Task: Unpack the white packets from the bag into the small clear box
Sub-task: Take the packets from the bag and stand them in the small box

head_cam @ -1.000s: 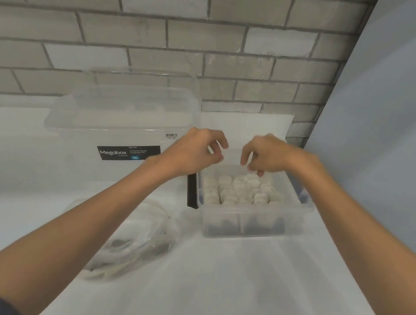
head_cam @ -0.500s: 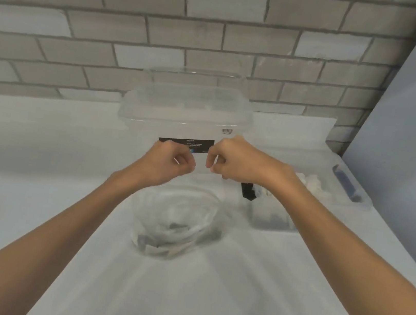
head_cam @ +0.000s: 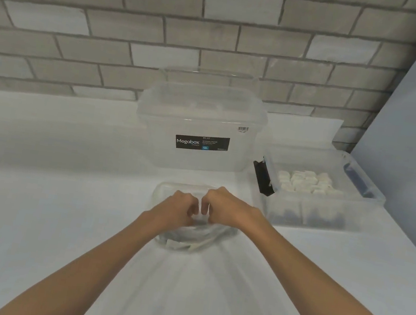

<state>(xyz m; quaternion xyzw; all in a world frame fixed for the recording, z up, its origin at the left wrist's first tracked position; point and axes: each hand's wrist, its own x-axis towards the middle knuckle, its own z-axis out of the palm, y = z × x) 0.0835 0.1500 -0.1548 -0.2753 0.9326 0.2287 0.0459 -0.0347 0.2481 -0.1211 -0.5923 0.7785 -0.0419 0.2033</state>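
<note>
White table (head_cam: 57,216) under everything. Large clear lidded Megabox tub (head_cam: 200,129) at 12 o'clock. Small clear box (head_cam: 356,206) at 2 o'clock, white packets (head_cam: 306,181) inside. Crumpled clear plastic bag (head_cam: 189,241) dead centre: light, limp, slippery, I judge; best pinched at mouth. My left hand (head_cam: 178,206), right hand (head_cam: 229,209) curled nearly closed on bag top; actual pinch hidden.

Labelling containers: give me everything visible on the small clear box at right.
The small clear box is a low, translucent plastic tub, open-topped, resting flat on the white table, right of the Megabox tub. White packets lie packed inside. A black latch hangs on its left end, a dark blue one on the right. Neither hand touches it.
</note>
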